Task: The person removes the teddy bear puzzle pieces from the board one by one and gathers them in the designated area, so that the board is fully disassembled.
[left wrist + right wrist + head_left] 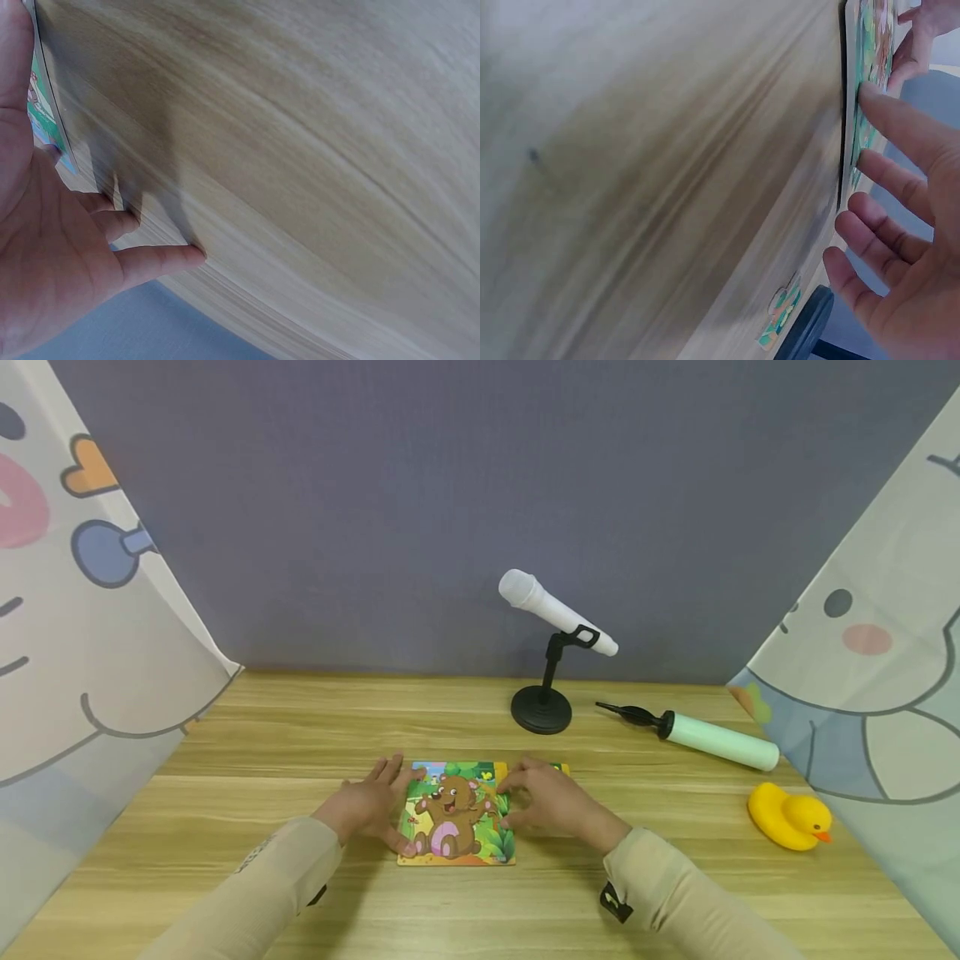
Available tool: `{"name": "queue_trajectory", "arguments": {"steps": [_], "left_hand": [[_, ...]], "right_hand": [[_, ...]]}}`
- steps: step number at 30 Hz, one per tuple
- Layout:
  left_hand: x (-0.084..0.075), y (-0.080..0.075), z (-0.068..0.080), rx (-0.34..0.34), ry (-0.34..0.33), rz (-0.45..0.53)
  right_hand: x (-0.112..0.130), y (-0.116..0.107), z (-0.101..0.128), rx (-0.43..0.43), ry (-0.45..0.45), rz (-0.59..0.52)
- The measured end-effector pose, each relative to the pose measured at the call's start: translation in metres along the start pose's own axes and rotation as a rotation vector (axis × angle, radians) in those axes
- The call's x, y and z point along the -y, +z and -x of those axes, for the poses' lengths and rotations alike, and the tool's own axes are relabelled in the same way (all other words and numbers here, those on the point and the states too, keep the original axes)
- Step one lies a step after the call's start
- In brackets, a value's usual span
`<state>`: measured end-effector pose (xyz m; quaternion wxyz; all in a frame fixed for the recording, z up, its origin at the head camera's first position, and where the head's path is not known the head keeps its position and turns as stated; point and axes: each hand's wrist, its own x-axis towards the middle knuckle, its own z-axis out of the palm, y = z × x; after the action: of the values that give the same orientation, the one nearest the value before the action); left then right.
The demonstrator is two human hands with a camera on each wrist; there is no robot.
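Note:
A flat jigsaw puzzle (448, 828) with a brown bear on a green background lies on the wooden table. At its left edge is my left hand (372, 804), fingers spread, with the thumb on the lower left corner and the index finger by the upper left. From the right comes my right hand (551, 799), its thumb and index fingertips touching the puzzle's right side. The right wrist view shows the other fingers (862, 240) of that hand loosely bent, off the puzzle. A loose puzzle piece (781, 311) lies beyond the right hand, mostly hidden by it in the head view.
Behind the puzzle stands a white microphone (558, 610) on a black stand (542, 708). To the right lie a pale green hand pump (720, 741) with a black nozzle and a yellow rubber duck (787, 817). A grey partition (375, 527) rises along the table's back edge.

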<state>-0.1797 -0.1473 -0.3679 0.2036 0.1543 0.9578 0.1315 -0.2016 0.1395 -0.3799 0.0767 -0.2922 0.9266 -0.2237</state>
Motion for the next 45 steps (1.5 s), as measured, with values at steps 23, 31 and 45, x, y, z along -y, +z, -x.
{"name": "queue_trajectory", "arguments": {"steps": [23,31,45], "left_hand": [[0.0,0.0,0.001,-0.005,0.024,-0.003],[0.0,0.001,0.002,-0.003,0.021,0.003],[0.0,0.002,0.001,-0.007,0.004,0.008]], "right_hand": [[-0.073,-0.049,0.041,-0.074,0.015,0.004],[-0.106,-0.065,0.055,-0.075,0.071,0.018],[-0.13,-0.07,0.062,-0.03,0.116,0.024]]}}
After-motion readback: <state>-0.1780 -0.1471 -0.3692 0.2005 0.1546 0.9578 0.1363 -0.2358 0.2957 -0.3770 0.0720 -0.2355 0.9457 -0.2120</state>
